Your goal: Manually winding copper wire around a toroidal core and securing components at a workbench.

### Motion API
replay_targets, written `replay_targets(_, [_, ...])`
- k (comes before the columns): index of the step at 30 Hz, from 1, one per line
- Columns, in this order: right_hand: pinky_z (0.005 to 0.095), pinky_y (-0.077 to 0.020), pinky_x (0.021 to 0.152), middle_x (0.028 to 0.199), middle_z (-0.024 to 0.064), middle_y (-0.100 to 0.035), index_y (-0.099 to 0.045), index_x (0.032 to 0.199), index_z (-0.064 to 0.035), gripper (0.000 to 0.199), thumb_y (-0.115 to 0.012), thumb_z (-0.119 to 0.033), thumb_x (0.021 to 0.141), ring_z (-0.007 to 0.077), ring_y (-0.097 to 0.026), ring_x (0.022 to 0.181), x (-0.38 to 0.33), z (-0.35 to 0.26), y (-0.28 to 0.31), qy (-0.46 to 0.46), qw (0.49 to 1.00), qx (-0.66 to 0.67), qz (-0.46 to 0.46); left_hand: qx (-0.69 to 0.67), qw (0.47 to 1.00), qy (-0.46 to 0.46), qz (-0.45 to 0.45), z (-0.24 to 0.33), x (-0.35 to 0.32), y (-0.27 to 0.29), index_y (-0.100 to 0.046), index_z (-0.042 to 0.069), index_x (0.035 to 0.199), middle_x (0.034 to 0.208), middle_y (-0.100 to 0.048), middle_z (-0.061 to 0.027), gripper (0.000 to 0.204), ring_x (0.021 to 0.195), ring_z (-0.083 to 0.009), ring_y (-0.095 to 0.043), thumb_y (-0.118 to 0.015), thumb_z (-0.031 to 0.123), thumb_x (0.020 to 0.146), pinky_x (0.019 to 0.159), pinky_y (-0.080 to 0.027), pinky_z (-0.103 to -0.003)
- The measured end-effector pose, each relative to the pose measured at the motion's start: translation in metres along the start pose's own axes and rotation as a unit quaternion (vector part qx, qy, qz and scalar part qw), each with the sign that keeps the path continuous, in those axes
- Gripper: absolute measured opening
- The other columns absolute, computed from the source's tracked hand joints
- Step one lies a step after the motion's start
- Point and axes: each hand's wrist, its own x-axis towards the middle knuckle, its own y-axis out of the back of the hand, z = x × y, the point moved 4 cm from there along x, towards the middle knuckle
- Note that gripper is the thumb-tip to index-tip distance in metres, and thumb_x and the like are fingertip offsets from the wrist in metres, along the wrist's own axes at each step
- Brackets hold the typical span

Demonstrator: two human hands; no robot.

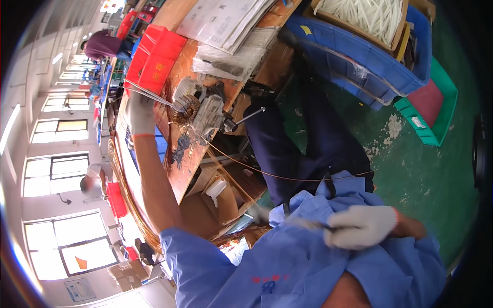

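Observation:
A copper-wound ring coil [186, 109] sits at a bench vise [229, 122], against a lump wrapped in clear plastic [208, 116]. Beside the coil, my left hand [141, 114], in a white glove, is smeared by motion, so its fingers do not show clearly. Thin white strips [150, 93] run from near that hand toward the coil. My right hand [363, 227], also gloved in white, is closed in front of my chest around a slim, blurred thing with a dark part. A copper wire [267, 173] curves from the bench across my lap.
A red bin [154, 60] and papers [218, 20] lie on the wooden bench [179, 187]. To the right stand a blue crate [354, 66], a carton of white strips [367, 18] and a green tray [446, 102]. Other people work farther off at left.

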Motion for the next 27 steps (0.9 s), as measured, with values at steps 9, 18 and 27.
replay_targets(9, [0.0254,-0.0331,0.047,0.073,0.0049,-0.058,-0.065,0.108,0.014,0.026,-0.047,0.015,0.089,0.0051,-0.048,0.056,-0.035,-0.055,0.022,0.254,0.937,0.172,0.169,-0.384,0.734,0.036,-0.559,0.151,0.003,-0.107,-0.057,-0.01,0.143,0.124,-0.073,-0.0277,0.112,0.106,-0.0376,-0.075,-0.088,0.072,0.074,0.09,-0.063,-0.049])
replay_targets(18, [0.0258,-0.0328,0.039,0.059,-0.0008,-0.049,-0.059,0.107,0.0023,0.025,-0.048,-0.019,0.113,0.0062,-0.04,0.041,0.03,-0.081,0.09,0.224,0.915,0.09,0.324,-0.393,0.724,0.008,-0.568,0.159,-0.007,-0.069,-0.065,-0.004,0.079,0.057,-0.045,-0.0013,0.061,0.043,-0.0096,-0.039,-0.068,0.051,0.105,0.036,-0.024,-0.028])
replay_targets(27, [0.0255,-0.0379,0.04,0.068,-0.0022,-0.054,-0.068,0.104,-0.0079,0.021,-0.061,-0.027,0.107,0.007,-0.047,0.046,0.126,-0.053,0.1,0.031,0.949,0.11,0.294,-0.612,0.726,0.241,-0.199,0.025,0.037,-0.066,-0.063,0.002,0.094,0.061,-0.023,0.0075,0.046,0.045,-0.0065,-0.021,-0.052,0.043,0.115,0.035,-0.02,-0.026])
